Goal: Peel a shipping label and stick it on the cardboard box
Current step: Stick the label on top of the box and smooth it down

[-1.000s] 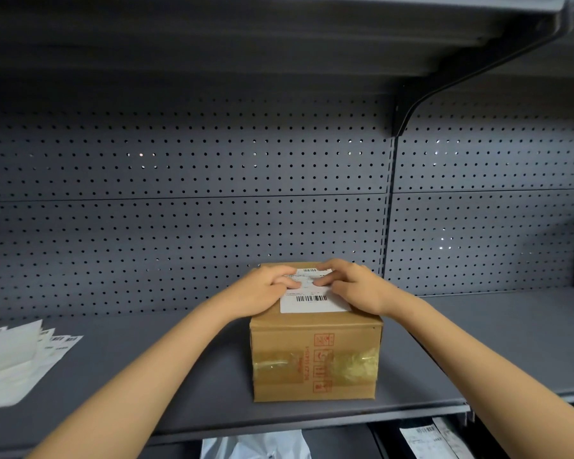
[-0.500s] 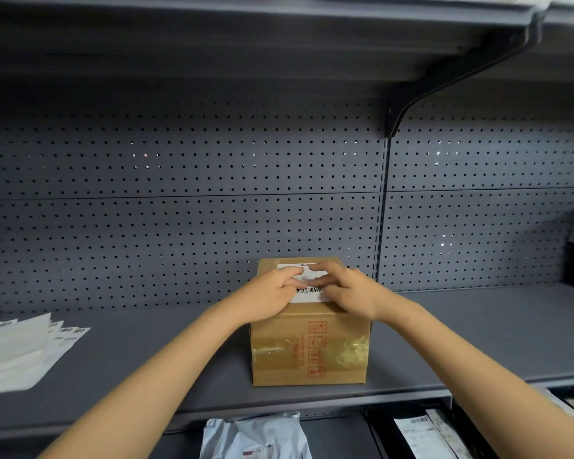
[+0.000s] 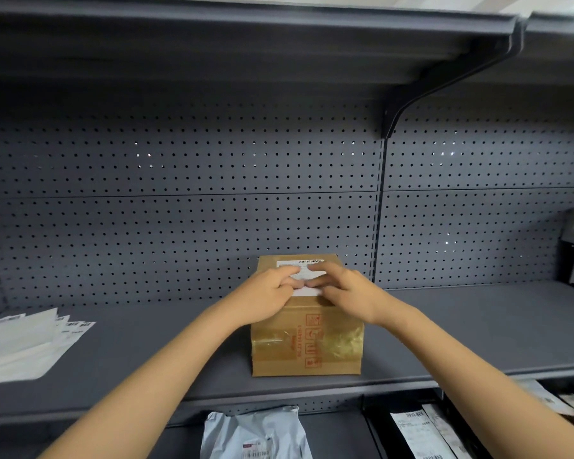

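On the cardboard box (image 3: 307, 339), both hands press a barcoded shipping label (image 3: 301, 272).

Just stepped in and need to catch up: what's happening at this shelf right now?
A person is pressing a white shipping label onto the top of a cardboard box that sits on a grey shelf. The left hand and right hand both rest fingers on the label, flattening it. A pile of label sheets lies to the left on the same shelf.
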`<action>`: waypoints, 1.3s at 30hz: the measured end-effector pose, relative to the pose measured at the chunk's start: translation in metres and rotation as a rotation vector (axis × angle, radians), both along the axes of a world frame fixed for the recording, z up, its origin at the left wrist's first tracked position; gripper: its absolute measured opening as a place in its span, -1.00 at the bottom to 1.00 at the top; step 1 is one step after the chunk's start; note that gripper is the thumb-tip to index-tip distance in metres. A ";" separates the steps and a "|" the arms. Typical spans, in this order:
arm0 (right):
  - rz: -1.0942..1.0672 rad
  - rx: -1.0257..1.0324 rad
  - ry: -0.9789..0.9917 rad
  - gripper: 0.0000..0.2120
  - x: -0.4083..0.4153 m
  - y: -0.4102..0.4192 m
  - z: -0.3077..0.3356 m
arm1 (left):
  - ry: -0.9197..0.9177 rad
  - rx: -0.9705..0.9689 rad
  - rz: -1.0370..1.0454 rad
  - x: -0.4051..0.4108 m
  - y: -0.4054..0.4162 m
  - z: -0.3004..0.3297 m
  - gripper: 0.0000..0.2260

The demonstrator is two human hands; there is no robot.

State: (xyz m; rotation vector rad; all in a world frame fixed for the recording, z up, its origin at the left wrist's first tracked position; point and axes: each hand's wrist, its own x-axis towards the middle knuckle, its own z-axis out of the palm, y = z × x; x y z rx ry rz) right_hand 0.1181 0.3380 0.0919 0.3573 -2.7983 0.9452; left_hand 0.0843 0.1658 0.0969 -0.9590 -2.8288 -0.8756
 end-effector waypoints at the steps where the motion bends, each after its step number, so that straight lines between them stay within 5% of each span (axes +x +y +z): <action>1: 0.016 0.016 0.002 -0.58 0.001 -0.003 -0.001 | -0.007 0.005 -0.007 0.003 0.003 0.000 -0.56; 27: -0.019 0.077 0.055 -0.58 0.032 0.010 -0.012 | 0.048 0.043 0.004 0.023 -0.020 -0.013 -0.56; 35: -0.122 -0.032 0.106 -0.70 0.039 0.044 -0.017 | 0.094 0.153 0.057 0.009 -0.047 -0.022 -0.58; 39: -0.140 -0.271 0.115 -0.80 0.034 0.046 -0.019 | 0.078 0.339 0.103 0.004 -0.049 -0.027 -0.65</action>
